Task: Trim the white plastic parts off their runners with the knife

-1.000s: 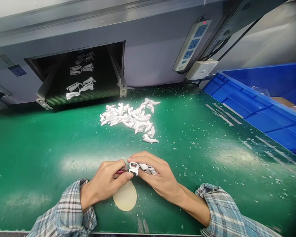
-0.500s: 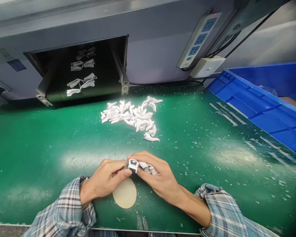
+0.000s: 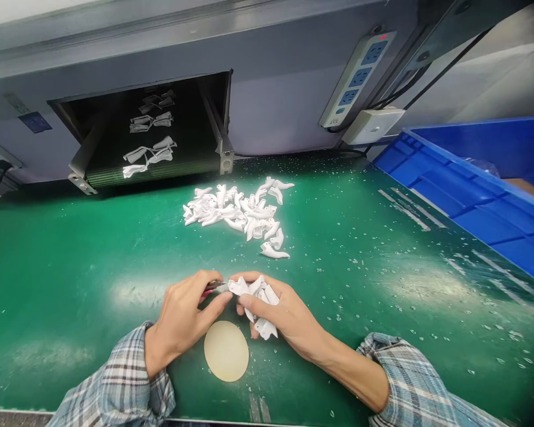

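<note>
My left hand point(image 3: 184, 317) is closed round a small knife point(image 3: 214, 287) with a reddish part at its grip; most of the tool is hidden by the fingers. Its metal tip reaches the end of a white plastic part point(image 3: 239, 287). My right hand point(image 3: 289, 317) clasps several of these curved white parts point(image 3: 267, 327) in a bunch, with the thumb pressed over them. Beyond both hands lies a loose pile of similar white parts point(image 3: 231, 207) on the green tabletop point(image 3: 129, 249). Just below the hands sits a round cream-coloured disc point(image 3: 226, 351).
At the back left a conveyor belt point(image 3: 155, 169) comes out of a machine opening, carrying branched white pieces point(image 3: 150, 153). A blue crate point(image 3: 480, 190) stands at the right. A power strip point(image 3: 358, 80) is fixed to the machine panel. Small white shavings point(image 3: 360, 261) are scattered over the table.
My right hand has turned the white parts, so the bunch now shows more fully above the palm. The knife tip has come into view between my hands.
</note>
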Tool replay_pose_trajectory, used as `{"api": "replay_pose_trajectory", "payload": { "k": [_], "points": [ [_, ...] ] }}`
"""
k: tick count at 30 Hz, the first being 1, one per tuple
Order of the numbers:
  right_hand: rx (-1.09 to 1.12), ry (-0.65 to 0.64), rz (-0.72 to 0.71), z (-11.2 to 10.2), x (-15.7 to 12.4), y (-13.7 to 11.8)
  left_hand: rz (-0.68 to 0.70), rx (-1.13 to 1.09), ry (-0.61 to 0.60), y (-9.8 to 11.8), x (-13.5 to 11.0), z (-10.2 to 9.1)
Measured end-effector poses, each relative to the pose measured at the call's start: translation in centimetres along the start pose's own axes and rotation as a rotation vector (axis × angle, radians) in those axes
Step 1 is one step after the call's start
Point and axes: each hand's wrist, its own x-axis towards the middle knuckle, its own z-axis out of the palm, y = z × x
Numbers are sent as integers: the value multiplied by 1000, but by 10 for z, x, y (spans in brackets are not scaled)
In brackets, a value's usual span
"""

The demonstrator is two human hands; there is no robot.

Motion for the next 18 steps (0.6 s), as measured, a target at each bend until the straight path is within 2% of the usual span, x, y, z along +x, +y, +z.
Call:
{"api": "replay_pose_trajectory", "payload": {
  "k": [3,6,18],
  "points": [
    [-15,16,4,-1,1,-4,107,234,-11,-4,-1,-1],
    [-27,6,13,-2,1,-3,129,350,-45,-6,0,-2],
    [-142,56,11,-3,0,-2,139,467,-55,-3,0,-2]
  ]
}}
